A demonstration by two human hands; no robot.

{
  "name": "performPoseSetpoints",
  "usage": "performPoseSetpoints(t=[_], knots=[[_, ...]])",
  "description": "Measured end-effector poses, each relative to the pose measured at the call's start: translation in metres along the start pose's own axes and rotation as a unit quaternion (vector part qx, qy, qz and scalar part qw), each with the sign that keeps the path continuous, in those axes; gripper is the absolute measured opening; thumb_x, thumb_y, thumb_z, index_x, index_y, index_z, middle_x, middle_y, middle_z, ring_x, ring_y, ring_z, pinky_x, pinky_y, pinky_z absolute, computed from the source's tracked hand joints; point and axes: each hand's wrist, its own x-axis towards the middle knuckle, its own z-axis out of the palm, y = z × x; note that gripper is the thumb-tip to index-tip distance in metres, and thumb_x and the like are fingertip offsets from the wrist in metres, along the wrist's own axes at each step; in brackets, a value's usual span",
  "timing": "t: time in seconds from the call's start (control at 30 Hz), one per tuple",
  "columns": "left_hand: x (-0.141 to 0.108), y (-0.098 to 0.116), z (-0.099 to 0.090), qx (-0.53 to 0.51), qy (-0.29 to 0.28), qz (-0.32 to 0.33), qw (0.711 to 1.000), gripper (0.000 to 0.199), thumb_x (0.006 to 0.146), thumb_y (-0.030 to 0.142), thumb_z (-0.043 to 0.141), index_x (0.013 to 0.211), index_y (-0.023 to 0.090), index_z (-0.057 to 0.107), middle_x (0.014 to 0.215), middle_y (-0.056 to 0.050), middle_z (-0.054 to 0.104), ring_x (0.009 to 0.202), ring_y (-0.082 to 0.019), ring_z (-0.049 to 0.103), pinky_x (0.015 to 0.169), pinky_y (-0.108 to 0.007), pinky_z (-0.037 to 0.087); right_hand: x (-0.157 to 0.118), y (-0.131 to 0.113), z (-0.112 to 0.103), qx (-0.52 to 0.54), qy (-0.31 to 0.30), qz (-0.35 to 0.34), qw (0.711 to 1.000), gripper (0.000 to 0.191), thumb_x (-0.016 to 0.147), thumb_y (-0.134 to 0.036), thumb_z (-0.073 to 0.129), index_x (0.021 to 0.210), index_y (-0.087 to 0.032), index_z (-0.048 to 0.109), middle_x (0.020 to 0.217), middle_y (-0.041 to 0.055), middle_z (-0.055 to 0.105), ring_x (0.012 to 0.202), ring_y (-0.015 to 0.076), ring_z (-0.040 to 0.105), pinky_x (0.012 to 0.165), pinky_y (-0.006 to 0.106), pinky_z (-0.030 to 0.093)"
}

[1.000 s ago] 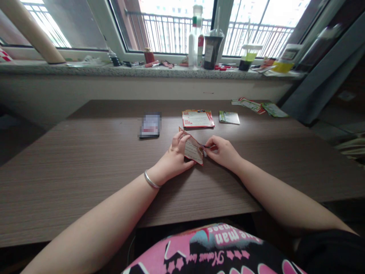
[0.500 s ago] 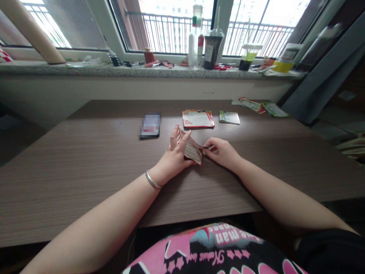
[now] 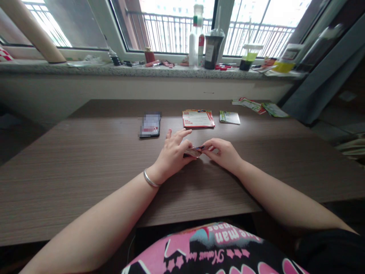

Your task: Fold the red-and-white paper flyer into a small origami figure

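Note:
A small red-and-white printed paper (image 3: pixel 194 152) is between my two hands, low over the wooden table (image 3: pixel 94 163). My left hand (image 3: pixel 174 154) pinches its left part between thumb and a finger, its other fingers stretched out. At the paper's right end, my right hand (image 3: pixel 222 151) grips the edge with its fingertips. Much of the paper is hidden by my left hand. Just beyond lies a stack of red-bordered cards (image 3: pixel 198 118), with a smaller greenish-white stack (image 3: pixel 229 117) to its right.
A phone (image 3: pixel 150 124), blurred out, lies left of the stacks. More green and red leaflets (image 3: pixel 252 105) are at the table's back right. Bottles (image 3: pixel 193 45), a dark cup (image 3: pixel 213 49) and small items line the stone windowsill (image 3: pixel 159 71).
The paper, which stood raised and opened out, is now flatter and shows less. My left hand has turned over it, its fingers lower. My right hand has barely moved.

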Motion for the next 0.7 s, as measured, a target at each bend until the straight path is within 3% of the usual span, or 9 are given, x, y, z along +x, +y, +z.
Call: performPoseSetpoints(t=[0.1, 0.23, 0.5, 0.7], knots=[[0.001, 0.001, -0.002, -0.018, -0.003, 0.010, 1.000, 0.026, 0.077, 0.031, 0.075, 0.097, 0.022, 0.060, 0.121, -0.007, 0.067, 0.128, -0.027, 0.051, 0.117, -0.061, 0.014, -0.001, -0.006, 0.001, 0.022, 0.022, 0.013, 0.999, 0.006, 0.085, -0.028, 0.064, 0.084, -0.022, 0.066, 0.080, 0.0012, 0.070, 0.072, 0.0144, 0.064, 0.066, 0.027, 0.055], [0.001, 0.002, -0.001, -0.036, 0.015, 0.017, 0.999, 0.027, 0.079, 0.030, 0.073, 0.103, 0.024, 0.063, 0.105, -0.004, 0.072, 0.116, -0.024, 0.060, 0.118, -0.057, 0.015, -0.001, -0.016, 0.000, 0.008, 0.052, 0.020, 0.998, 0.010, 0.086, -0.030, 0.064, 0.081, -0.022, 0.066, 0.079, 0.0013, 0.069, 0.070, 0.0140, 0.063, 0.063, 0.026, 0.054], [0.004, 0.001, -0.009, -0.084, 0.069, 0.020, 0.994, 0.014, 0.084, 0.033, 0.069, 0.091, 0.022, 0.063, 0.101, -0.002, 0.074, 0.098, -0.018, 0.067, 0.118, -0.052, 0.022, 0.000, -0.017, -0.003, 0.012, 0.018, -0.006, 1.000, 0.011, 0.086, -0.028, 0.064, 0.096, -0.024, 0.064, 0.095, 0.0042, 0.068, 0.088, 0.0169, 0.062, 0.070, 0.029, 0.055], [0.004, 0.005, -0.009, -0.171, 0.089, 0.000, 0.981, 0.016, 0.086, 0.033, 0.066, 0.081, 0.020, 0.058, 0.100, -0.004, 0.074, 0.093, -0.016, 0.069, 0.111, -0.047, 0.037, 0.002, -0.019, 0.003, 0.022, 0.013, 0.005, 1.000, 0.012, 0.086, -0.027, 0.065, 0.097, -0.025, 0.064, 0.097, 0.0031, 0.068, 0.091, 0.0171, 0.062, 0.070, 0.029, 0.056]])
